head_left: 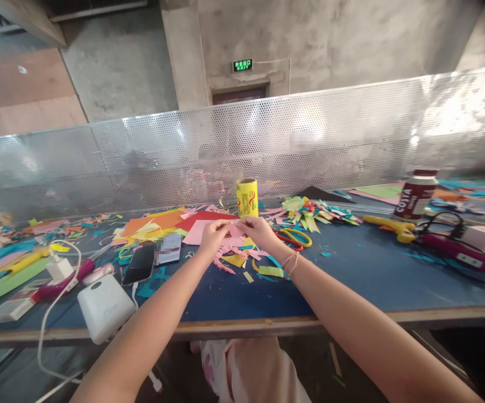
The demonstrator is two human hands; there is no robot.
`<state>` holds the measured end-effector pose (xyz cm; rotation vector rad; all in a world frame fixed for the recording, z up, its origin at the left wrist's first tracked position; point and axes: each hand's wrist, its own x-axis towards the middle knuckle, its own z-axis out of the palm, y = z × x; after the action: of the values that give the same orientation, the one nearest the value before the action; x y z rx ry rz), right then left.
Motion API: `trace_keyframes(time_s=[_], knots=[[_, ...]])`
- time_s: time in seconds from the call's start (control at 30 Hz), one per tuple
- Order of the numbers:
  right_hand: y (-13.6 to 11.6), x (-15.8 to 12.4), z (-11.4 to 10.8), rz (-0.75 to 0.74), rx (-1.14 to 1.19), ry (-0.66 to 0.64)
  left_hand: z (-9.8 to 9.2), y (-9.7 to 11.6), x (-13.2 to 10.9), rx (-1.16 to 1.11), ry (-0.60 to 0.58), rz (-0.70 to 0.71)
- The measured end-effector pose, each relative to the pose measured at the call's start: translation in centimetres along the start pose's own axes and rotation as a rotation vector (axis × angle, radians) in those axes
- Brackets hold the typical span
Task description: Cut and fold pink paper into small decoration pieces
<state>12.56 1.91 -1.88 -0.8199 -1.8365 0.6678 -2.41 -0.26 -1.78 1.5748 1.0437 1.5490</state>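
My left hand [214,234] and my right hand [259,232] meet over the middle of the table, fingertips pinched. Between them is a small piece of pink paper [234,229], partly covered by the fingers. Fringed pink paper strips [224,264] lie beneath, among yellow and blue scraps. A pink sheet [194,233] spreads beside my left hand, with a red sheet [198,219] behind it. Just past my fingertips a yellow printed roll [247,200] stands upright. Scissors with yellow and red handles [300,237] rest to the right of my right hand.
A dark phone [140,263], a lit screen [169,248] and a white power bank [106,305] with cables lie left. Paper fringe flowers [309,210], a yellow glue gun [391,226], a Costa bottle [414,196] and a purple power strip [462,254] are right. Behind runs a perforated metal screen [166,162].
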Motion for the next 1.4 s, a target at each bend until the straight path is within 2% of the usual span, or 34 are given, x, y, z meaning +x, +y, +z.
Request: trace_keyframes(time_s=[0.13,0.27,0.57,0.83,1.0,1.27,1.4], knots=[[0.1,0.0,0.0,-0.007,-0.008,0.003,-0.1,-0.3,0.0,0.008,-0.042,-0.054],[0.2,0.1,0.0,0.07,0.056,-0.017,-0.1,0.0,-0.1,0.001,-0.07,-0.054],[-0.2,0.1,-0.6,0.238,0.263,-0.12,-0.7,-0.5,0.5,0.035,-0.021,-0.027],[-0.2,0.2,-0.5,0.32,0.347,-0.045,-1.0,-0.5,0.5,0.002,-0.063,-0.026],[-0.1,0.2,-0.3,0.284,0.378,-0.034,-1.5,-0.8,0.9,0.092,-0.04,0.057],[0.2,0.3,-0.3,0.242,0.339,0.012,-1.1,-1.0,0.7,0.035,-0.045,-0.012],[0.0,0.3,-0.2,0.233,0.361,-0.003,-1.1,-0.8,0.7,0.089,-0.04,0.023]])
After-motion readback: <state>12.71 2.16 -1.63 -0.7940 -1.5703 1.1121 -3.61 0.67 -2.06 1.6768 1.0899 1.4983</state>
